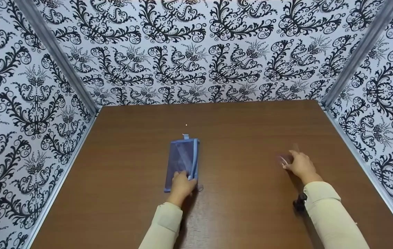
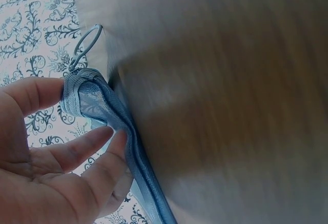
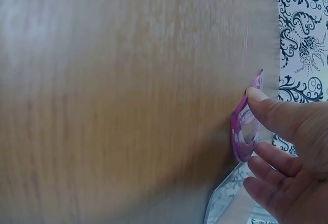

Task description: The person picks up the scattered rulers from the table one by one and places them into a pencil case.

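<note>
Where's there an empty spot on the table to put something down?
Bare table lies between the pouch and the right hand, and from the pouch to the left wall. It's crowded at the pouch, where the left hand grips it, and around the right hand, which holds a pink thing, with a clear piece close by.

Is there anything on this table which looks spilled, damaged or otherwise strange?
Nothing plainly looks spilled or damaged. One small oddity: a tiny white speck beyond the blue mesh zipper pouch, bright against the brown tabletop. It is too small to identify.
</note>
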`<control>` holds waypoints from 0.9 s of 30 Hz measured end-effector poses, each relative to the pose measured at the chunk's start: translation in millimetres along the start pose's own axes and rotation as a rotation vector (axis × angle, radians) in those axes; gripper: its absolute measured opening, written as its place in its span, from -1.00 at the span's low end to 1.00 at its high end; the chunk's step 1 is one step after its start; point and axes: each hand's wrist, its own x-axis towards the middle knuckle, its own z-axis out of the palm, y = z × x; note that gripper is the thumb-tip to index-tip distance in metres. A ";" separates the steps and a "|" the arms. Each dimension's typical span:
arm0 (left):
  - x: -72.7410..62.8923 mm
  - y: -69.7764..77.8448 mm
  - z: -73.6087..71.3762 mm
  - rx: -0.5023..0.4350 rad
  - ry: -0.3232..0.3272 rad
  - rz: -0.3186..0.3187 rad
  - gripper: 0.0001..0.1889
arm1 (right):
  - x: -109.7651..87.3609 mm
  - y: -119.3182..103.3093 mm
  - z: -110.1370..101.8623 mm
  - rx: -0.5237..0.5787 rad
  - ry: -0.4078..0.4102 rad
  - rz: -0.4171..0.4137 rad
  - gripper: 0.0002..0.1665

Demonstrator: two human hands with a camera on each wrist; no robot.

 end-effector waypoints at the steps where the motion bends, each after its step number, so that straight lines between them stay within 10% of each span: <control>1: 0.1 -0.1 0.2 0.003 0.002 0.000 -0.54 | 0.7 0.2 0.1 -0.001 -0.001 -0.002 -0.17; 16: -0.3 -0.4 0.4 -0.011 0.002 -0.005 -0.50 | 4.3 -0.5 -0.8 0.050 -0.030 0.011 -0.15; 27: -1.0 0.5 -1.0 -0.033 -0.020 -0.034 -0.44 | 6.4 0.5 2.9 0.058 0.109 -0.056 -0.28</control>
